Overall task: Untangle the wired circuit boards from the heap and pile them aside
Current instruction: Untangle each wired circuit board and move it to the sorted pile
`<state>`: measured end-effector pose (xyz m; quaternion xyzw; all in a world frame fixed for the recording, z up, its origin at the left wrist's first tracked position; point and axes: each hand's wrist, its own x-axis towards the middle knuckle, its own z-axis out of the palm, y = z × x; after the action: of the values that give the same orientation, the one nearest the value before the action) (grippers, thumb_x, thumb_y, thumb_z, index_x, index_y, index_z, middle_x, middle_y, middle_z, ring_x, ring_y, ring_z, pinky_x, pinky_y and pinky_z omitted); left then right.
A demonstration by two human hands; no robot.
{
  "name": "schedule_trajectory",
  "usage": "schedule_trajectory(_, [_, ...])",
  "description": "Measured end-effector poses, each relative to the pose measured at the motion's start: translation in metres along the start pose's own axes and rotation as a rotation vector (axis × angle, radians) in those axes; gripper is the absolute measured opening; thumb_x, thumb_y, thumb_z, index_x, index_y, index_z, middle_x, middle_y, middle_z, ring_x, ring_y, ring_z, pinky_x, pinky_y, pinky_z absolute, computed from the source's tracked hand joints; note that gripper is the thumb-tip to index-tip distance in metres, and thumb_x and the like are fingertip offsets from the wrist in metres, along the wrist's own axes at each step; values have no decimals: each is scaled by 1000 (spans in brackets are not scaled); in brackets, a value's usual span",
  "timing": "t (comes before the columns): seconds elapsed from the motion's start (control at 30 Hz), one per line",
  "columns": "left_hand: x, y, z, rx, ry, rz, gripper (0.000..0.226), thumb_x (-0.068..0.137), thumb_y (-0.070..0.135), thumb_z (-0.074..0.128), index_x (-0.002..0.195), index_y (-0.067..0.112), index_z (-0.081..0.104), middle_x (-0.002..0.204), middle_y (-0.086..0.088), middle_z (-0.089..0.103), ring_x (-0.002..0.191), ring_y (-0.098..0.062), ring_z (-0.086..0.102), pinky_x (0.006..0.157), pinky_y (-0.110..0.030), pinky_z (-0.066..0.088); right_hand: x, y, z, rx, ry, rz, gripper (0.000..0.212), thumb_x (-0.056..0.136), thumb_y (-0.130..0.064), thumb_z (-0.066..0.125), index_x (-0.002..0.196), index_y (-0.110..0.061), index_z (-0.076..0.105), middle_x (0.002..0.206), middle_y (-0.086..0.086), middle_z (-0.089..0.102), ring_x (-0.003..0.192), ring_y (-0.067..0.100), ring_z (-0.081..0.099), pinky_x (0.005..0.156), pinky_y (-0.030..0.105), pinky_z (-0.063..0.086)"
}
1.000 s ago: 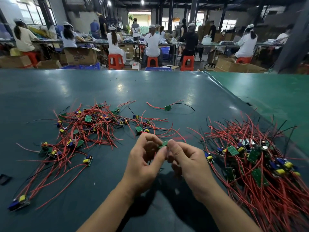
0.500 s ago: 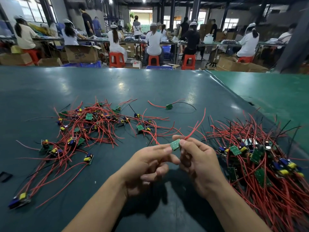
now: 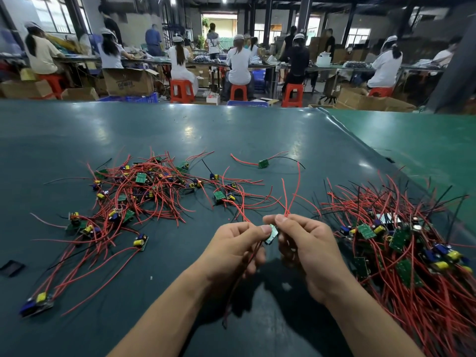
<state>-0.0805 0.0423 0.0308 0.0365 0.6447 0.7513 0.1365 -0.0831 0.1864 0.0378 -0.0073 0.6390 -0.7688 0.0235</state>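
A small green circuit board (image 3: 272, 233) sits between both my hands above the dark green table (image 3: 231, 130). My left hand (image 3: 235, 249) pinches it with thumb and forefinger; red wires hang down from that hand. My right hand (image 3: 306, 251) pinches the board's other side, and red wires (image 3: 296, 191) rise from its fingertips. A dense tangled heap of red-wired boards (image 3: 412, 253) lies to the right. A looser spread of wired boards (image 3: 144, 194) lies to the left.
One single wired board (image 3: 263, 164) lies apart, farther back. A small dark object (image 3: 11, 267) rests at the table's left edge. A lighter green table (image 3: 425, 140) adjoins on the right. Several people sit on red stools at benches behind.
The board has turned between my fingers, and its red wires now stand up higher from my right hand. Both hands stay close together in the same place.
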Motion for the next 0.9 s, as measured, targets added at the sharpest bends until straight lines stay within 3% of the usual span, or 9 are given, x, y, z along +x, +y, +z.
schedule_trajectory(0.13, [0,1,-1,22,18,2,42,91,26,61,51,22,53,46,-2,52,28,-8,36,33,-12,24,1,3,1,-6,39,-15,26,96,-12,57,80,-15,78,51,-6,48,39,7,36,37,16,27])
schedule_trajectory(0.27, [-1,2,-4,-26,11,-22,31,89,22,62,61,15,51,43,-3,49,28,-9,34,32,-13,25,11,1,-7,103,187,-70,25,97,-9,54,84,-8,74,52,-6,44,36,4,28,35,14,23])
schedule_trajectory(0.43, [-7,5,-3,-99,-124,-45,24,73,29,70,68,11,55,40,-2,42,28,-7,31,33,-13,25,18,-1,-19,210,281,-190,22,98,-8,53,86,-6,71,53,-5,47,34,5,29,34,15,24])
schedule_trajectory(0.6, [-10,8,-7,-105,-220,-94,24,60,38,71,65,15,69,39,4,40,29,-4,31,34,-13,25,25,3,-26,292,398,-163,25,99,-10,52,82,-7,70,54,-4,47,33,6,29,34,15,25])
schedule_trajectory(0.73, [-8,11,-15,-358,-199,-97,20,65,30,72,67,10,72,39,7,37,28,-4,28,30,-15,25,28,1,-37,381,526,-180,27,103,-16,47,84,-9,64,59,-1,43,33,4,30,33,14,25])
schedule_trajectory(0.8, [-5,13,-19,-421,-145,-31,13,77,23,73,70,12,72,42,7,37,29,-2,28,30,-15,25,26,1,-35,309,461,-145,31,103,-23,47,81,-10,64,61,1,43,34,5,31,34,14,25])
schedule_trajectory(0.9, [1,10,-17,-336,12,29,29,72,38,70,63,14,57,42,7,37,28,-3,25,31,-14,21,13,1,-16,79,94,4,53,91,-55,50,64,-13,69,53,0,49,36,8,35,37,15,27])
